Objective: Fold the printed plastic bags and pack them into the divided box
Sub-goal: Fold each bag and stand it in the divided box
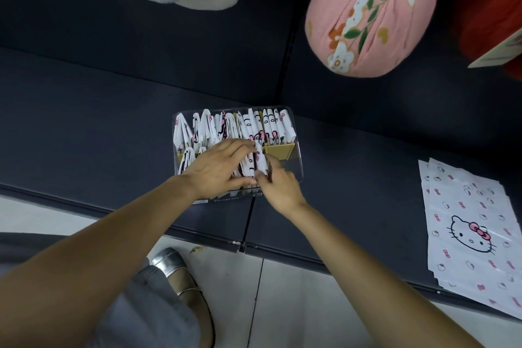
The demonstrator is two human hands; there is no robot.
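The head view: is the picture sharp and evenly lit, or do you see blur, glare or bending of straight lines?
Head view: dim, soft light; the fingers of the right hand look slightly blurred at the folded bag; the clear box shows little glare; the dark bench edge runs tilted, with wide-angle stretch at the frame edges.

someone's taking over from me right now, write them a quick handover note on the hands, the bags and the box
Left hand: flat, fingers straight, pressing the folded bags in the near row aside.
Right hand: pinching a folded white printed plastic bag, pushing it into that row.
Clear divided plastic box sits on the dark cushion; far row looks full, near row's right end still shows empty space.
Left: a stack of flat unfolded printed bags lies to the right, to be folded and packed.
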